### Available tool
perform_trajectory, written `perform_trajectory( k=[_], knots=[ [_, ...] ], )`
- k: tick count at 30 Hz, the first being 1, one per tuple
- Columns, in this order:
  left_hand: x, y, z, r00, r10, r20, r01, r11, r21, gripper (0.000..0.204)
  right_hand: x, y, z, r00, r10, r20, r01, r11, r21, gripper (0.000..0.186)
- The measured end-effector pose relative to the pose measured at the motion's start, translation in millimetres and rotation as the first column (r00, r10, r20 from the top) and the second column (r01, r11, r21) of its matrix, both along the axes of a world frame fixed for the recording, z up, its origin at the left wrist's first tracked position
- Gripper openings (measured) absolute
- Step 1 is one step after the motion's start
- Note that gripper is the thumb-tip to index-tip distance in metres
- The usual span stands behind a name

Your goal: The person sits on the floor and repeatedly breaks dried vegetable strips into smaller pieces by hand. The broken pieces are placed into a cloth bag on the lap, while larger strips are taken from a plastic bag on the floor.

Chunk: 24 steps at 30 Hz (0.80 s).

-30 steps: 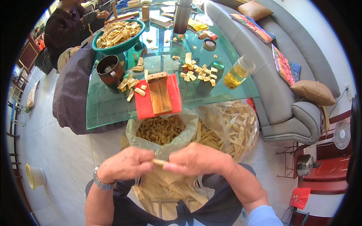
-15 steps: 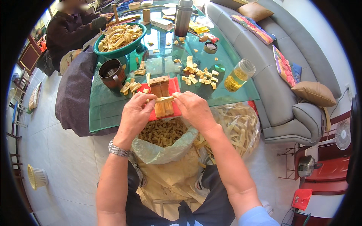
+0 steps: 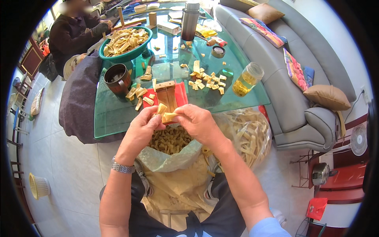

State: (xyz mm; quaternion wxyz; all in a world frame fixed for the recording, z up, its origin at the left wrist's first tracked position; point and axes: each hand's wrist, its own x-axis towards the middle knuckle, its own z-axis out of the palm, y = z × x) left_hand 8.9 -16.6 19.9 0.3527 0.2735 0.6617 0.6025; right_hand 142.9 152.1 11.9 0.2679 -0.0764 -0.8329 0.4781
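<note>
Just past the glass table's near edge, my left hand (image 3: 145, 121) and my right hand (image 3: 197, 123) are close together. Between them is a pale yellow dried strip (image 3: 169, 116), bent or in two pieces; I cannot tell which. The fingertips of each hand pinch an end of it. Behind my fingers a wooden block with a slot (image 3: 166, 94) stands on a red cloth (image 3: 181, 93), its lower part hidden by my hands. Below them an open sack (image 3: 173, 158) holds many small brownish cut pieces (image 3: 170, 140).
Strip pieces (image 3: 136, 91) and small squares (image 3: 208, 81) lie on the glass table (image 3: 106, 128). A brown mug (image 3: 117, 79), a green basin (image 3: 147, 41) of strips, a thermos (image 3: 190, 23) and a glass jar (image 3: 248, 79) stand there. A person (image 3: 73, 35) works at far left.
Both hands have come down and nearer to me. The strip, stretched straight between them before, is now bent or split, with pieces at different angles.
</note>
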Motion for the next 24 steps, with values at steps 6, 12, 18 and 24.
perform_trajectory(
  k=[6,12,18,24],
  knots=[
    [4,-4,-8,0.879,-0.145,0.454,-0.038,0.929,0.369,0.03,8,-9,5,0.985,0.127,0.12,-0.013,0.74,-0.672,0.018],
    [15,0,-6,0.885,-0.088,0.457,-0.147,0.88,0.453,0.027,1,-29,9,0.987,0.1,0.123,-0.005,0.796,-0.606,0.034],
    [28,4,-8,0.894,-0.032,0.448,-0.192,0.875,0.445,0.029,1,-37,1,0.954,0.185,0.236,-0.044,0.866,-0.499,0.03],
    [30,4,-5,0.921,0.089,0.379,-0.238,0.9,0.366,0.029,3,-34,10,0.937,0.208,0.281,-0.066,0.895,-0.441,0.031]
  ],
)
